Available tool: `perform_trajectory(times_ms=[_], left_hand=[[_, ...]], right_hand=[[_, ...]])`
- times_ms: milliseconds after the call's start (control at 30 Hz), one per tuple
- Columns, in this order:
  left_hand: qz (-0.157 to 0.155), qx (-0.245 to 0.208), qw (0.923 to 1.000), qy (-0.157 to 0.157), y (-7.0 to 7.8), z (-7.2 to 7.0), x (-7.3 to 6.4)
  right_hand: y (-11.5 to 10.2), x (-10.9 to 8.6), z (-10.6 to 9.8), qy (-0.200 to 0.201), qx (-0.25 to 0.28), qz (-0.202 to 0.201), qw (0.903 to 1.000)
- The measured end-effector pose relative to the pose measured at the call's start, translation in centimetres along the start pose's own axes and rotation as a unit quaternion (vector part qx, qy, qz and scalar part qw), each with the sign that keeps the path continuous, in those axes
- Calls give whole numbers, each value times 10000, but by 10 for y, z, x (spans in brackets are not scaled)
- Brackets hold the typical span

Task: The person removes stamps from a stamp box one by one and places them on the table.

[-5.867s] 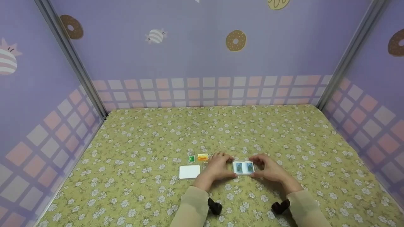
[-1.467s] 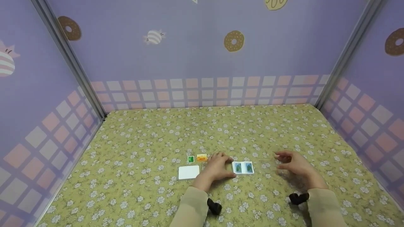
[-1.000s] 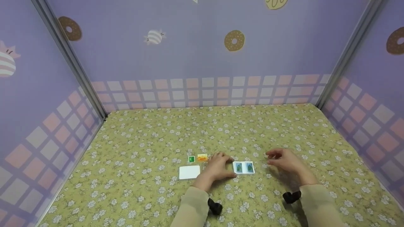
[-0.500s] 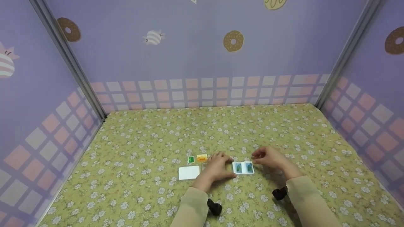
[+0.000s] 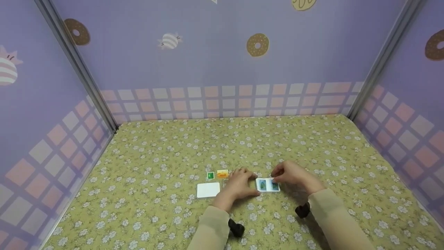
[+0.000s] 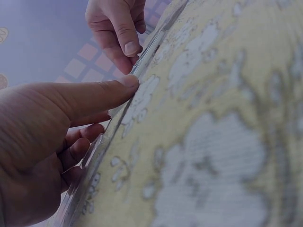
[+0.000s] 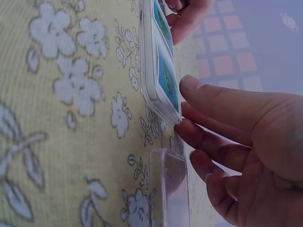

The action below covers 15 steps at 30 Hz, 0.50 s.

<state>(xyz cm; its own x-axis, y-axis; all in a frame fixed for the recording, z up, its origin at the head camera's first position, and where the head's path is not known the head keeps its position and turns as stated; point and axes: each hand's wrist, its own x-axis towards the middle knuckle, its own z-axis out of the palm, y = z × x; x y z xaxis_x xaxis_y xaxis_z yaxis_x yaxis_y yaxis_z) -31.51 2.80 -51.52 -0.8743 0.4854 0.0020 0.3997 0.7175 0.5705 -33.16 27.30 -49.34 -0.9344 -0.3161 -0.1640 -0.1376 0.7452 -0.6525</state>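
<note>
A small flat stack of white cards [image 5: 267, 190] lies on the flowered cloth, with two blue pictures side by side on its top. My left hand [image 5: 239, 183] grips the stack at its left end, thumb on the near edge and forefinger on the far one. Over the right-hand picture is my right hand [image 5: 294, 173], partly hiding it. In the right wrist view its forefinger tip meets the stack's corner while the thumb, a little apart, hovers beside the picture. Beyond that corner a clear plastic lid [image 7: 165, 179] rests on the cloth.
Left of my left hand lies a blank white card [image 5: 208, 190] in a clear case. Behind it are a small green picture piece [image 5: 210, 175] and an orange one [image 5: 222, 173]. Purple walls [image 5: 215, 62] enclose the cloth-covered table [image 5: 145, 156] at the back and sides.
Earlier both hands held the stack by its ends. The right hand went out to the right with something clear, then came back over the right picture. The left hand stays put.
</note>
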Motion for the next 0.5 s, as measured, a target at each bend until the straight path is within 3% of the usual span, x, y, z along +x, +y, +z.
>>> perform_trajectory(times_ms=[500], left_hand=[[43,-25,10000,16,-1,1,1]], right_hand=[[-4,-1,1,-31,-21,-133,9999]])
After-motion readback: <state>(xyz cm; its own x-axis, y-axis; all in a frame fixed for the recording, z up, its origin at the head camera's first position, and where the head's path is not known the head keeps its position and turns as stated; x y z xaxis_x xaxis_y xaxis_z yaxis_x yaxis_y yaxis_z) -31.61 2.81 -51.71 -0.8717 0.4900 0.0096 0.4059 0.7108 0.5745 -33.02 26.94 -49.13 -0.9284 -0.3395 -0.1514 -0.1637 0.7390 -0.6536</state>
